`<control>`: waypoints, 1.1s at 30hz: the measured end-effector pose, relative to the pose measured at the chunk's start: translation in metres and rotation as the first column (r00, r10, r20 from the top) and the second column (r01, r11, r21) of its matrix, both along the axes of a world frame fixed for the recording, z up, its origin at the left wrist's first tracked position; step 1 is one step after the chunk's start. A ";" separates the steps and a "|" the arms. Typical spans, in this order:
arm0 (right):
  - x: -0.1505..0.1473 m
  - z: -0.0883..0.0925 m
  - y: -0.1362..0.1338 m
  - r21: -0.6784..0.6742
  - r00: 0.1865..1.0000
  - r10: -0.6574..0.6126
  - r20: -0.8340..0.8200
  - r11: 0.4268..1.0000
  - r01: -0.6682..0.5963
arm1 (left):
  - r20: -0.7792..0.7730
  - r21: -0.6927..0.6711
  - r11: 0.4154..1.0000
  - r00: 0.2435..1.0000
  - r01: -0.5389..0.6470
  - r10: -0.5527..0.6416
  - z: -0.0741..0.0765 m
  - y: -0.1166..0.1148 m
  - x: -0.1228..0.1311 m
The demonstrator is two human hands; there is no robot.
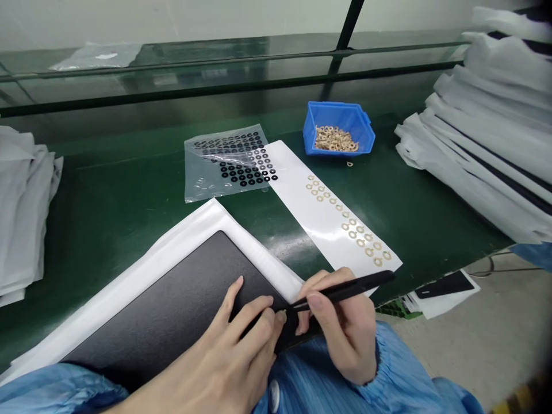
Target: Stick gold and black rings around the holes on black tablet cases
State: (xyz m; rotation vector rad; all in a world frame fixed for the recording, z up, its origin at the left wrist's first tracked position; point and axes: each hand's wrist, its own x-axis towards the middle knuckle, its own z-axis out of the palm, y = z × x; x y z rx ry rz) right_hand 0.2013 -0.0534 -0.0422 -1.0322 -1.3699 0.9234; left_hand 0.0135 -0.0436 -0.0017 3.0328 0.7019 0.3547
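We have a green table (116, 190) across the scene. Right side: big stack of white-wrapped panels (487, 115); left edge: another white-wrapped stack (21, 207). The black panel (172, 310) lies at the near side on its white wrapping (190, 221), under both hands. Beyond it, toward the far right, a white sheet (302, 207) carries gold rings (360, 242); its far end meets a clear bag (202, 179) of black rings. Left hand (235, 351) rests on the panel, outermost finger spread from the others; thumb hidden, so we can't tell if it pinches anything. Right hand (345, 328) pinches black tweezers (353, 287) between thumb and fingers, tip down at the panel's right corner, beside the left fingertips. We can't tell what the tip grips. Far right of center, a blue bin (336, 111) holds loose gold rings; one loose ring (349, 164) lies just in front.
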 end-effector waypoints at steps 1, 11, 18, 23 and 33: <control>-0.001 0.000 -0.001 -0.010 0.999 -0.021 -0.047 1.000 0.020 | -0.002 -0.009 1.000 1.000 -0.011 0.011 0.000 0.000 0.001; 0.000 -0.003 -0.001 0.005 0.996 -0.020 -0.084 1.000 0.021 | 0.044 -0.128 0.991 0.998 -0.043 0.049 -0.004 0.002 -0.003; 0.004 -0.007 -0.002 0.084 1.000 0.022 0.016 0.996 -0.023 | 0.067 -0.075 0.997 0.998 -0.013 0.018 0.008 0.006 -0.005; 0.005 -0.006 -0.001 0.087 0.998 0.013 0.054 0.996 -0.017 | 0.139 -0.062 0.998 0.990 0.008 0.001 0.011 0.007 -0.006; 0.012 0.013 -0.006 0.083 0.988 0.117 -0.102 0.991 -0.108 | 0.260 -0.181 0.983 0.963 -0.019 0.067 0.001 0.011 -0.008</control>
